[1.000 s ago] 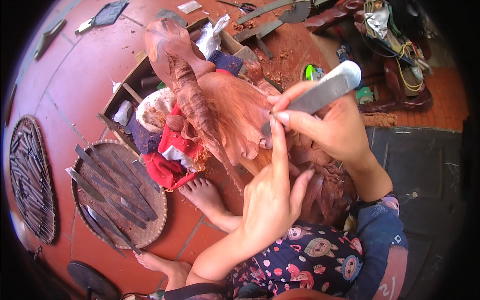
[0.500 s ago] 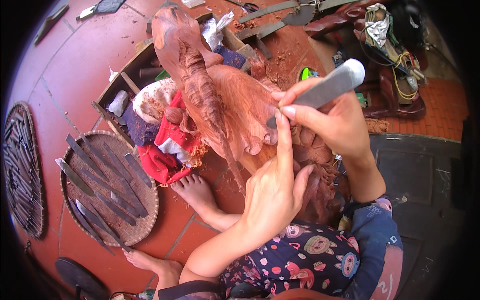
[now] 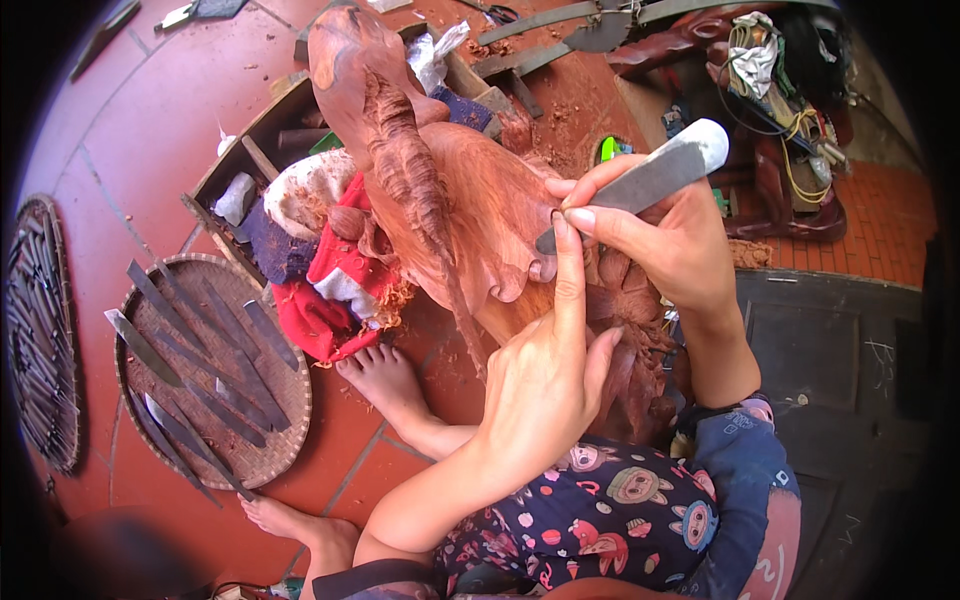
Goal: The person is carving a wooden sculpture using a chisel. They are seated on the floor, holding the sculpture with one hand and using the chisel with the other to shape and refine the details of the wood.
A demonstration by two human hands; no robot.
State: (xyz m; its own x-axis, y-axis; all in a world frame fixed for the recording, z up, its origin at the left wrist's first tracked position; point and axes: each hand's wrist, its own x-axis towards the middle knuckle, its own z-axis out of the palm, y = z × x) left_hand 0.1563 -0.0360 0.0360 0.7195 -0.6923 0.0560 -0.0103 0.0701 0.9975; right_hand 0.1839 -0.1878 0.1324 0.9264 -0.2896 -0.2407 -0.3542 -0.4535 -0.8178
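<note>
Blade Resting Against One Carved Wooden Figure

One reddish wood carving (image 3: pixel 480 190) is lying before the person, above the lap, its scalloped edge facing the hands. One flat metal blade (image 3: pixel 660 180) is slanting down to that edge, keeping nearly the same spot as half a second ago; the floor things are now appearing slightly farther left in view.

The right hand (image 3: pixel 675 235) is pinching the blade between thumb and fingers, wrist bent, forearm rising from the lower right. The left hand (image 3: pixel 535 385) is stretching its index finger straight over the blade's lower end, thumb spreading apart; its other fingers are hidden, so whether they are gripping anything cannot be told.

Beside the carving, red cloth (image 3: pixel 310 325) is bunching against one wooden box (image 3: pixel 262 158). Two bare feet (image 3: pixel 385 385) are resting below. Two round trays are lying leftward: the nearer woven tray (image 3: pixel 275 440) is bearing roughly ten overlapping flat blades, the farther tray (image 3: pixel 75 400) uncountable dark rods.
</note>
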